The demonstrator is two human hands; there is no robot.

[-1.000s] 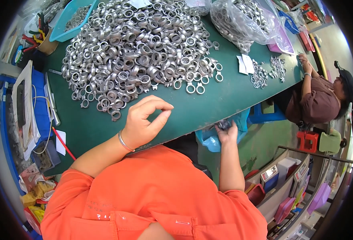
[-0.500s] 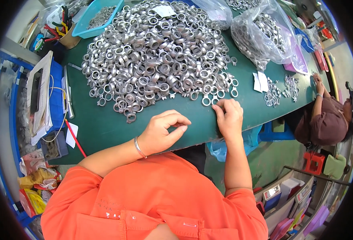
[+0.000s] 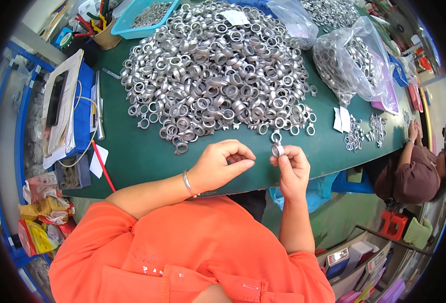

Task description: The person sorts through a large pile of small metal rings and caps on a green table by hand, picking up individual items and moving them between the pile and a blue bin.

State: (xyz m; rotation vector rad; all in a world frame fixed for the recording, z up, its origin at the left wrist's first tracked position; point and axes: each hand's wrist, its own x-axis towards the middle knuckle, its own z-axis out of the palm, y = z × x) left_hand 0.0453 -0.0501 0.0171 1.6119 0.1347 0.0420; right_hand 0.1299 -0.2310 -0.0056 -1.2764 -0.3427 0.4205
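The right hand (image 3: 294, 169) is nearly closed, pinching a ring (image 3: 277, 150) between thumb and fingers at the near edge of the pile (image 3: 218, 81). The left hand (image 3: 219, 164) is loosely curled, a narrow gap between thumb and index tips, with nothing visible in it. One second earlier the right hand was at the blue bag (image 3: 321, 191) below the table edge. The tray (image 3: 137, 33) contains small metal parts; the clear bag (image 3: 340, 76), rings; the pot (image 3: 104, 39), pliers.
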